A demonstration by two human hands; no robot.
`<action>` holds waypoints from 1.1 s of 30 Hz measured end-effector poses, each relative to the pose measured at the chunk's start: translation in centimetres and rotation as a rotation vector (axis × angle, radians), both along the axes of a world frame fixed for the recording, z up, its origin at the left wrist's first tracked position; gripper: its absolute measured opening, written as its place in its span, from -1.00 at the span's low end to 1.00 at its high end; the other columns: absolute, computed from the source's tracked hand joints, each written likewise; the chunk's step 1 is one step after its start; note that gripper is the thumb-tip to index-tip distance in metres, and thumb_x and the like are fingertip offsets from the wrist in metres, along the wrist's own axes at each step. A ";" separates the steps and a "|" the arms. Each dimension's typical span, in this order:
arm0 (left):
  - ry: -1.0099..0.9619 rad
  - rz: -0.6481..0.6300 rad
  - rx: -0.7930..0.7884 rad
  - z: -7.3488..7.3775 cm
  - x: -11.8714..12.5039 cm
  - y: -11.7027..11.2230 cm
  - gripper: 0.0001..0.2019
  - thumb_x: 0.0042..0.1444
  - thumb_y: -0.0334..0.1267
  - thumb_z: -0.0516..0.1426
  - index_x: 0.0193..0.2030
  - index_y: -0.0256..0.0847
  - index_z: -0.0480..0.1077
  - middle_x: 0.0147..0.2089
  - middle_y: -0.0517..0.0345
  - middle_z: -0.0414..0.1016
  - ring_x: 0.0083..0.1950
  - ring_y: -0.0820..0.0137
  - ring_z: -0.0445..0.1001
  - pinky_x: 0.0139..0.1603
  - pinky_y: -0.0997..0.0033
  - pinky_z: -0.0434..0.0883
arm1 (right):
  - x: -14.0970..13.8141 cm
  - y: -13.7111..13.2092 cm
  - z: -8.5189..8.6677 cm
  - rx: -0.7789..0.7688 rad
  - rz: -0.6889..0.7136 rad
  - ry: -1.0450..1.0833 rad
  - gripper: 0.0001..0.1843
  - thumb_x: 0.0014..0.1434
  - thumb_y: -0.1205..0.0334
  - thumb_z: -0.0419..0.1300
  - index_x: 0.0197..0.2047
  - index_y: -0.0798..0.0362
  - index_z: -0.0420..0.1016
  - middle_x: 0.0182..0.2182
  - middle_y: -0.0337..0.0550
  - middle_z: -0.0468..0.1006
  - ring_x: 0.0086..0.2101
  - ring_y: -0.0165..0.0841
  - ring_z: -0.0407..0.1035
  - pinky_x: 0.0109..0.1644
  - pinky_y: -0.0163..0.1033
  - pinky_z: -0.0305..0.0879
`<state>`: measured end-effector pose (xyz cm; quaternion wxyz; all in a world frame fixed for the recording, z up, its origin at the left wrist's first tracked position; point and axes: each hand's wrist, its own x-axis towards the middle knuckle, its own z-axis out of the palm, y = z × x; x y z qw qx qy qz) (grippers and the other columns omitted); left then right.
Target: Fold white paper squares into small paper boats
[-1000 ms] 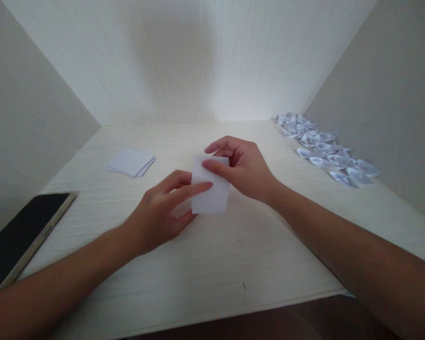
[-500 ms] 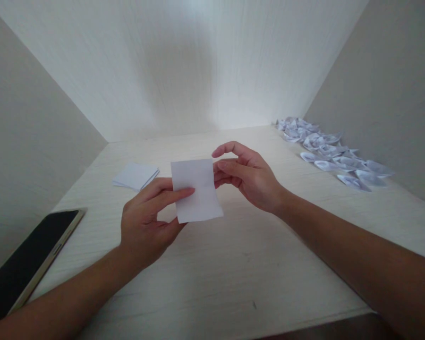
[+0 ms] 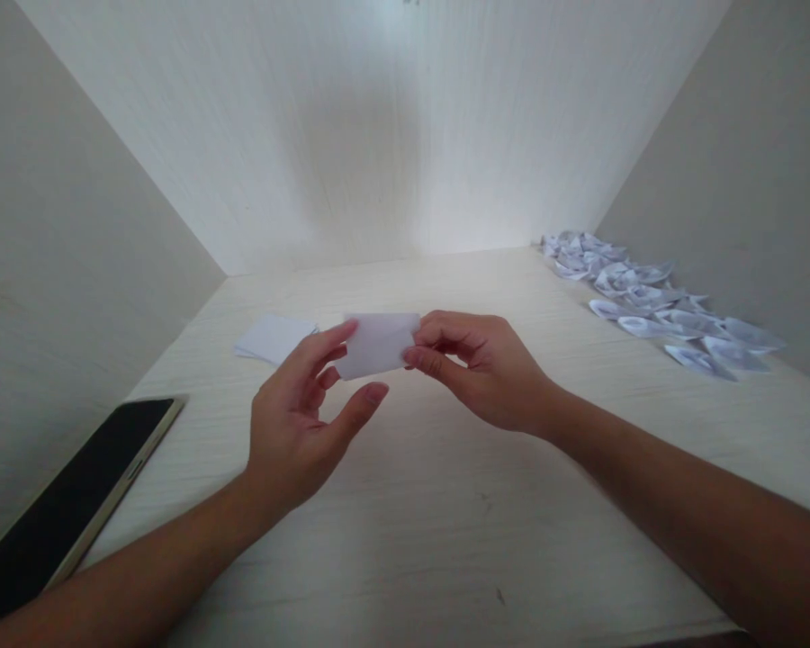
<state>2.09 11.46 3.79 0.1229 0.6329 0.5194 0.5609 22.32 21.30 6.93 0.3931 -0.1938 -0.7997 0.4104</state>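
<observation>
A small white sheet of paper (image 3: pixel 381 346) is held up above the table between both hands, tilted so that it looks short and wide. My right hand (image 3: pixel 482 364) pinches its right edge, thumb in front and fingers bent behind. At the left edge, my left hand (image 3: pixel 303 418) has its index fingertip on the upper left corner and other fingers behind the paper. The left thumb stands away from the sheet, below it. Just beyond the left hand lies a stack of white paper sheets (image 3: pixel 270 337), partly covered by that hand.
Several folded white paper pieces (image 3: pixel 648 297) lie in a long cluster along the right wall. On the left, a black phone (image 3: pixel 74 495) with a pale edge rests on the light wooden table (image 3: pixel 405 540). Panels enclose the back and both sides.
The paper has tipped from a tall upright view to a flatter one. My right hand has closed on its right edge. My left thumb has come away from it. The view has shifted slightly.
</observation>
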 end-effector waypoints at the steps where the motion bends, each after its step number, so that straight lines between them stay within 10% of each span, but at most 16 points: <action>1: -0.061 -0.023 -0.003 0.0 0.0 0.0 -0.42 0.22 -0.21 0.38 0.37 0.04 0.44 0.32 0.00 0.57 0.20 0.23 0.61 0.10 0.22 0.66 | 0.1 0.1 0.1 0.027 0.007 -0.043 -0.76 0.35 0.21 0.31 -0.38 0.04 0.52 -0.41 -0.24 0.54 -0.38 -0.42 0.37 -0.27 -0.27 0.27; 4: -0.139 -0.094 -0.001 0.0 0.1 0.1 -0.34 0.18 -0.27 0.41 0.40 0.05 0.39 0.32 -0.02 0.58 0.20 0.25 0.62 0.11 0.23 0.67 | 0.3 0.3 0.2 0.063 0.042 -0.155 -0.76 0.34 0.21 0.30 -0.38 0.05 0.50 -0.42 -0.24 0.53 -0.41 -0.43 0.37 -0.29 -0.28 0.28; 10: -0.121 -0.082 -0.032 0.5 0.5 -0.1 -0.89 0.26 -0.28 0.34 -0.08 -0.06 0.64 -0.12 0.13 0.71 -0.14 0.35 0.70 -0.08 0.31 0.72 | 0.0 -0.1 -0.1 -0.071 -0.006 -0.101 -0.82 0.28 0.15 0.35 -0.29 0.09 0.63 -0.39 -0.16 0.62 -0.43 -0.41 0.37 -0.34 -0.27 0.29; 18: -0.187 -0.047 -0.068 0.5 0.7 0.1 -0.65 0.25 -0.26 0.31 0.18 -0.07 0.57 -0.15 0.11 0.68 -0.23 0.41 0.66 -0.26 0.45 0.68 | -0.4 -0.2 -0.4 -0.196 -0.031 -0.024 -0.78 0.22 0.09 0.42 -0.29 0.07 0.62 -0.46 -0.19 0.59 -0.46 -0.41 0.34 -0.41 -0.27 0.26; 33: -0.178 0.018 -0.079 1.5 0.8 0.2 -0.88 0.11 -0.31 0.41 -0.19 -0.09 0.69 -0.32 0.22 0.71 -0.39 0.43 0.67 -0.39 0.49 0.68 | -0.7 -0.4 -0.7 -0.354 0.012 0.037 -0.67 0.11 0.14 0.51 -0.11 0.01 0.57 -0.32 -0.17 0.68 -0.35 -0.33 0.53 -0.31 -0.23 0.44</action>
